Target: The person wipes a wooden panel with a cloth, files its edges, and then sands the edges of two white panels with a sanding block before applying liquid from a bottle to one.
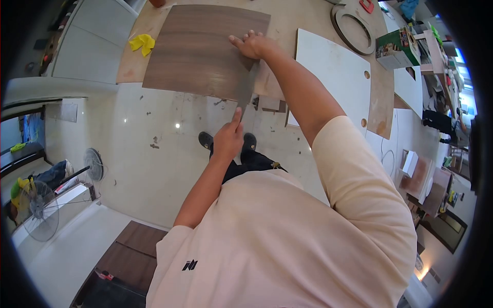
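My left hand (228,139) is closed around the near end of a long, flat grey file (246,90), its index finger stretched along the tool. The file points away from me, along the right edge of a brown wood-grain panel (200,49) on the workbench. At the panel's far right, my right hand (251,46) rests with fingers apart, its wrist over the far end of the file. To the right lies a white panel (334,72) with round holes near its edge.
A yellow cloth (142,44) lies left of the brown panel on the workbench (131,66). At the back right are a coil of edge strip (354,32) and a green box (398,49). Fans (94,165) stand at the left. Scraps litter the floor.
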Demonstrator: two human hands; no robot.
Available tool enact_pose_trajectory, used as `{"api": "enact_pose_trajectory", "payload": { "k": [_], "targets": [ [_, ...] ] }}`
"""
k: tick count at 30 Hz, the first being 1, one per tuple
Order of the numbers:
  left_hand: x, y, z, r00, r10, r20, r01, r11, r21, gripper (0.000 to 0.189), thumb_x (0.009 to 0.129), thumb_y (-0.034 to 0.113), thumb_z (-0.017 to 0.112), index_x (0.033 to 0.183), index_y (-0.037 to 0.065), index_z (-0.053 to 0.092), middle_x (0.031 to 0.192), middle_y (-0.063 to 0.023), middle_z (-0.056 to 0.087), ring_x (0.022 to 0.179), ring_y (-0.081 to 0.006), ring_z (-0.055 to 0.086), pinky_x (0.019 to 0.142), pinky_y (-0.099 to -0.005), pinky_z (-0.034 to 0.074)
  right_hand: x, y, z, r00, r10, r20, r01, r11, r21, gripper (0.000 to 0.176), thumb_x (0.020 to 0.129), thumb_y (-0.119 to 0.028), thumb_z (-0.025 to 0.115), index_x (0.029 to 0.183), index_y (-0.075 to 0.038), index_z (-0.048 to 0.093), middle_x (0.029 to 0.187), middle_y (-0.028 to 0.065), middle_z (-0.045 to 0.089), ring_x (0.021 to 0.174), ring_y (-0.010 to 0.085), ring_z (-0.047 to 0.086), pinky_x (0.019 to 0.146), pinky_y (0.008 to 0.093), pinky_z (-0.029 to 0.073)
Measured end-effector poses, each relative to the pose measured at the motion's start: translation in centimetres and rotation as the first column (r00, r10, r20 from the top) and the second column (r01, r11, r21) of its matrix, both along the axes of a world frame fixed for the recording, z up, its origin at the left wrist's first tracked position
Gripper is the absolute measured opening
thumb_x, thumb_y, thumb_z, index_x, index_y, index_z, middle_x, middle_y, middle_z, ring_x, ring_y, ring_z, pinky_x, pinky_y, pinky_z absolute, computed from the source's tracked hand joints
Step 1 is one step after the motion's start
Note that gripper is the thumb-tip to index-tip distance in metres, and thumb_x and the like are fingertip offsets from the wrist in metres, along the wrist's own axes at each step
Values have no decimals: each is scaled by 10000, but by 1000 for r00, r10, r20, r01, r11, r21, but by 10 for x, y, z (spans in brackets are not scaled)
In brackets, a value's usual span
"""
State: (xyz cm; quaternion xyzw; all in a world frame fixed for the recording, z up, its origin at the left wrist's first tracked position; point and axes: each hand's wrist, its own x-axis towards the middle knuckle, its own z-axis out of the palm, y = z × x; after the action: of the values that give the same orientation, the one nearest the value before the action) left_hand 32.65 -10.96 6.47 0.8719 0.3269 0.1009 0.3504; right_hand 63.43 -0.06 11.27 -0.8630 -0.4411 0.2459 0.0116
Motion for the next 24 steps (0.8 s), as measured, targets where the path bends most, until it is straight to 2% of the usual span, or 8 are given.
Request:
{"api": "enact_pose_trajectory", "payload": {
  "k": [2, 5, 9, 11, 14, 17, 19, 24],
  "targets": [
    [21, 6, 11, 999, -24, -22, 25, 999, 26, 575, 980, 202, 580, 1524, 261, 403, 788, -184, 645, 740, -390, 641, 655, -484, 503, 11, 0, -19, 998, 62, 30, -62, 998, 15, 891, 962, -728, 203, 1536, -67, 366, 1636, 123, 259, 1492, 352, 273, 1215, 449, 251],
    [-11, 11, 2, 998, 44, 51, -44, 999, 9, 587, 977, 205, 592, 1528, 261, 396, 769, -181, 637, 712, -386, 635, 643, -480, 498, 22, 5, -44, 994, 98, 50, -100, 994, 37, 901, 958, -734, 202, 1536, -60, 363, 1635, 122, 262, 1494, 352, 269, 1215, 439, 252],
    [-61, 8, 1, 996, 86, 6, -86, 995, -43, 572, 980, 201, 589, 1519, 270, 412, 769, -187, 636, 722, -395, 633, 665, -469, 504, 3, -1, -19, 996, 71, 60, -70, 997, -19, 906, 959, -735, 194, 1536, -56, 360, 1636, 132, 255, 1497, 365, 255, 1216, 436, 250],
    [-38, 11, 4, 998, 48, 38, -48, 999, -26, 557, 978, 175, 596, 1506, 261, 441, 783, -200, 647, 744, -399, 640, 688, -432, 517, -6, -5, 2, 1000, -27, 6, 27, 1000, 7, 907, 960, -733, 195, 1535, -52, 362, 1634, 145, 254, 1496, 381, 250, 1216, 439, 246],
    [22, 19, 16, 996, 28, -80, -28, 1000, 1, 559, 973, 173, 599, 1504, 258, 444, 780, -202, 647, 746, -396, 644, 694, -432, 522, -10, -11, 19, 999, -40, -25, 41, 999, 24, 899, 963, -730, 200, 1535, -56, 363, 1633, 160, 248, 1494, 395, 248, 1218, 440, 237],
    [11, 23, 15, 994, -11, -106, 17, 998, 64, 573, 989, 227, 565, 1532, 263, 388, 778, -179, 656, 729, -382, 647, 672, -486, 516, 19, 6, -34, 995, 94, 17, -94, 995, 16, 901, 960, -735, 207, 1538, -61, 360, 1634, 159, 246, 1493, 392, 253, 1221, 433, 231],
    [-29, 14, 9, 996, 40, -75, -39, 999, 12, 546, 989, 227, 563, 1514, 252, 416, 800, -182, 663, 739, -381, 651, 669, -490, 514, 22, 4, -36, 986, 160, 37, -162, 985, 53, 900, 959, -736, 202, 1541, -68, 357, 1635, 155, 247, 1495, 385, 251, 1223, 434, 226],
    [-15, 17, 14, 999, 35, -40, -37, 998, -50, 523, 983, 227, 574, 1491, 243, 455, 800, -193, 662, 744, -390, 652, 675, -483, 513, -6, 0, -2, 1000, -26, 2, 26, 1000, -5, 891, 960, -733, 205, 1544, -77, 354, 1637, 154, 240, 1496, 380, 251, 1224, 456, 221]
  ]
}}
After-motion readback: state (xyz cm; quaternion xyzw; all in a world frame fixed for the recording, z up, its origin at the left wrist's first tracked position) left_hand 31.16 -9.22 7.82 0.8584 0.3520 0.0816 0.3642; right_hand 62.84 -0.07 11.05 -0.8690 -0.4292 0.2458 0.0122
